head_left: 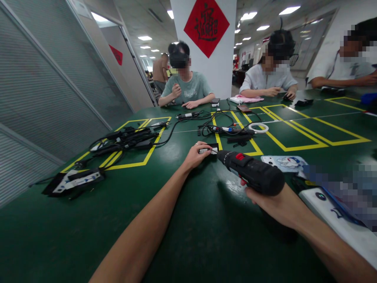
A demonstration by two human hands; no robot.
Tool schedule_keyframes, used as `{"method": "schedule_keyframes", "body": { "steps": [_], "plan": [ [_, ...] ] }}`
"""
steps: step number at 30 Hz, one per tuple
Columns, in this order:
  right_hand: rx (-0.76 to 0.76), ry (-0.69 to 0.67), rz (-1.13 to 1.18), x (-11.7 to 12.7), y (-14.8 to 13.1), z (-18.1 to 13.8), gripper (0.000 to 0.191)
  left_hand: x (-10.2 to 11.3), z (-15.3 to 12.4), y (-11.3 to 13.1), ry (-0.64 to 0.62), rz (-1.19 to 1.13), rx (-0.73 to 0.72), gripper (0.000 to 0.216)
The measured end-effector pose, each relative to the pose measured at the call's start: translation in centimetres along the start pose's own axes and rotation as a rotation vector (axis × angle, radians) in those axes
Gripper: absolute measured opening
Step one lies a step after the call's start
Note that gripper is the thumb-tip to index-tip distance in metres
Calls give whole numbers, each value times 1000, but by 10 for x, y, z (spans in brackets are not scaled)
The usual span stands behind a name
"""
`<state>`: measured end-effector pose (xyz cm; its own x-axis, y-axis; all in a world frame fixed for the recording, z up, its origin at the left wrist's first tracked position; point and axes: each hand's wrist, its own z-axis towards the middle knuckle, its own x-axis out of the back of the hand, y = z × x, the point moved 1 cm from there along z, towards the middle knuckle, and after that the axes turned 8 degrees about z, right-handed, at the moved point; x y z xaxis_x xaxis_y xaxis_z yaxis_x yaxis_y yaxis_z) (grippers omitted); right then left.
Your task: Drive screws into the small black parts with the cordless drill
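My right hand [269, 202] is wrapped round the grip of a black cordless drill [255, 173] with a red switch on top. The drill lies nearly level and points left, its thin bit reaching a small black and white part [215, 146] on the table. I cannot tell whether the bit sits in a screw. Fingers of my left hand [194, 156] close on the left side of that part and hold it against the green table [176, 220]. The underside of the part is hidden.
Tangled black cables [129, 137] with adapters lie to the left, near an opened black and white casing [76, 181]. More cables and a white ring [258, 127] lie beyond my hands. Phones [284, 163] rest at right. Several people sit across the table.
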<state>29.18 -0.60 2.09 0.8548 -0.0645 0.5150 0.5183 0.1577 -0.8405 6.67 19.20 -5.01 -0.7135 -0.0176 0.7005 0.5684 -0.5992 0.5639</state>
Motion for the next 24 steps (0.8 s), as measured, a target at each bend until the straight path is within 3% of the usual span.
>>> {"method": "schedule_keyframes", "body": {
  "steps": [9,24],
  "plan": [
    [29,-3,-14,-1,-8,-1,28,-6,2,5,-11,-15,-23,21],
    [89,-22,11,-1,-10,-2,42,-5,1,4,-10,-28,-24,23]
  ]
}}
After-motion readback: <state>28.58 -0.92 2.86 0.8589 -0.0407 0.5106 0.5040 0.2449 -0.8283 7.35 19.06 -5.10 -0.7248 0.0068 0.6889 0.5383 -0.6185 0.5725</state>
